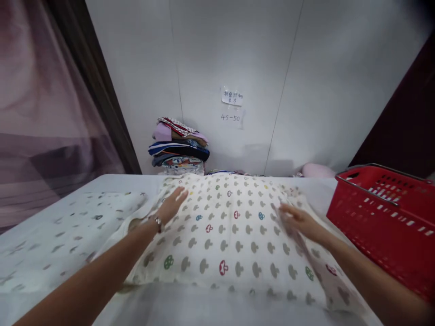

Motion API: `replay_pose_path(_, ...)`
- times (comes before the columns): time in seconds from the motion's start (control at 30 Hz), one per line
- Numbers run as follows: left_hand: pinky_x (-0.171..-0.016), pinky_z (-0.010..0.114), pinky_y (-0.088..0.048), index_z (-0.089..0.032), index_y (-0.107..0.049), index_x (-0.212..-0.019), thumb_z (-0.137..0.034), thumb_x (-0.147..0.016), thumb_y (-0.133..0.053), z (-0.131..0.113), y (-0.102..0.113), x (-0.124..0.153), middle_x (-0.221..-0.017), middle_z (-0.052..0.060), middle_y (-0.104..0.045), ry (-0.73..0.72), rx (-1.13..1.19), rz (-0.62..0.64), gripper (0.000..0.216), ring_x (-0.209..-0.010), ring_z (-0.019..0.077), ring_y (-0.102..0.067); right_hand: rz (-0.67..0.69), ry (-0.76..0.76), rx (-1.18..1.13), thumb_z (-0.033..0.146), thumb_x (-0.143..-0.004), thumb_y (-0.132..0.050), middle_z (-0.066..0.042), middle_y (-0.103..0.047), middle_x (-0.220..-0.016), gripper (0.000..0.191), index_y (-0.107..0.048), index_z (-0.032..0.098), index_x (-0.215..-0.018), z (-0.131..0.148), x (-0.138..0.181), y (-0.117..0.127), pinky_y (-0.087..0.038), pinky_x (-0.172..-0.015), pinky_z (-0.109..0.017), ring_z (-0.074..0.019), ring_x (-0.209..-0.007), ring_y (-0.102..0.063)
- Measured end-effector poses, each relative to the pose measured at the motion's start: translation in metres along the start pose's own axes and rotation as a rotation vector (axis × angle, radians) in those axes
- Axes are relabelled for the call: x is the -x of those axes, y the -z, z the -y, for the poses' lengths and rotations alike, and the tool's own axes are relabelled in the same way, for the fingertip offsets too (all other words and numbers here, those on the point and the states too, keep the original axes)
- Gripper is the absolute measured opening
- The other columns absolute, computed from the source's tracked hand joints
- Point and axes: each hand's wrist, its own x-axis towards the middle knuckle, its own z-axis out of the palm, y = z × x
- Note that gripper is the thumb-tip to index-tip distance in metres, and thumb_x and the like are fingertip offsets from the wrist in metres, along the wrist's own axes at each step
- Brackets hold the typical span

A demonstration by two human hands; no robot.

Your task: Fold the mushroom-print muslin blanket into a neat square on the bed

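Note:
A white cloth (231,235) printed with grey, red, blue and green mushrooms lies spread over the table in front of me. Its kind is not clear; it could be a garment or a small blanket. My left hand (171,206), with a bracelet at the wrist, is at the cloth's upper left side, fingers stretched out. On the other side, my right hand (299,220) is at the cloth's right part, beside a fold running toward me. Its fingers reach out to the left and are partly blurred; no grip on the fabric shows.
Another pale printed cloth (84,231) lies flat at the left. A red plastic basket (380,226) stands at the right, close to my right arm. Folded clothes (180,147) are stacked at the back against a white wall (272,68). A pink bundle (317,170) sits at the back right.

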Motion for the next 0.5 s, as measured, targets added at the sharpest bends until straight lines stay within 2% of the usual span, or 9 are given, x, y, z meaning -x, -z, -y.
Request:
replay_pose_path(0.07,-0.105,0.037,-0.028,-0.019,-0.053,-0.118,-0.052,-0.078,-0.046,0.008,0.001,0.041,-0.14,0.008,-0.037,-0.006,-0.097,0.137,0.052,-0.128,0.0246,-0.034,0.116,-0.008,0.125,0.049,-0.078,-0.051,-0.006,-0.057,-0.123,0.047,-0.06,0.022,-0.115,-0.016,0.042,-0.011,-0.038,-0.099,-0.042,-0.0272,-0.113,-0.051)
replay_pose_path(0.13,-0.104,0.036,-0.03,-0.024,-0.05,-0.123,-0.053,-0.08,-0.044,0.013,0.008,0.081,-0.143,0.004,-0.032,-0.121,-0.212,0.282,0.053,-0.128,0.0229,-0.033,0.163,-0.021,0.188,0.049,-0.08,-0.047,-0.005,-0.054,-0.125,0.046,-0.06,0.023,-0.116,-0.034,0.077,-0.008,-0.035,-0.101,-0.041,-0.0269,-0.117,-0.048)
replay_pose_path(0.27,-0.108,0.046,-0.02,-0.03,-0.043,-0.13,-0.046,-0.076,-0.054,0.023,0.016,0.142,-0.143,0.003,-0.032,-0.403,-0.468,0.379,0.057,-0.13,0.0255,-0.029,-0.016,-0.03,0.39,0.05,-0.081,-0.044,-0.006,-0.05,-0.129,0.047,-0.062,0.022,-0.114,-0.091,0.127,0.021,-0.031,-0.104,-0.041,-0.0262,-0.123,-0.041)
replay_pose_path(0.37,-0.108,0.05,-0.017,-0.031,-0.038,-0.133,-0.024,-0.071,-0.056,0.034,0.013,0.163,-0.143,0.002,-0.032,-0.546,-0.622,0.369,0.064,-0.131,0.025,-0.028,-0.168,-0.04,0.613,0.051,-0.076,-0.045,-0.01,-0.054,-0.125,0.05,-0.065,0.019,-0.109,-0.142,0.155,0.047,-0.03,-0.105,-0.042,-0.0291,-0.122,-0.042)
replay_pose_path(0.43,-0.108,0.049,-0.017,-0.028,-0.038,-0.134,-0.011,-0.066,-0.05,0.039,0.006,0.164,-0.142,0.003,-0.032,-0.539,-0.711,0.344,0.071,-0.131,0.0234,-0.028,-0.277,-0.136,0.713,0.052,-0.077,-0.041,-0.014,-0.054,-0.124,0.058,-0.057,0.013,-0.117,-0.165,0.169,0.06,-0.035,-0.101,-0.041,-0.0293,-0.117,-0.047)
replay_pose_path(0.5,-0.108,0.048,-0.019,-0.025,-0.04,-0.133,-0.004,-0.062,-0.045,0.041,-0.002,0.159,-0.141,0.004,-0.034,-0.492,-0.774,0.311,0.074,-0.13,0.0222,-0.03,-0.331,-0.233,0.77,0.054,-0.078,-0.037,-0.017,-0.054,-0.123,0.064,-0.051,0.009,-0.122,-0.171,0.176,0.067,-0.04,-0.096,-0.04,-0.0295,-0.113,-0.052)
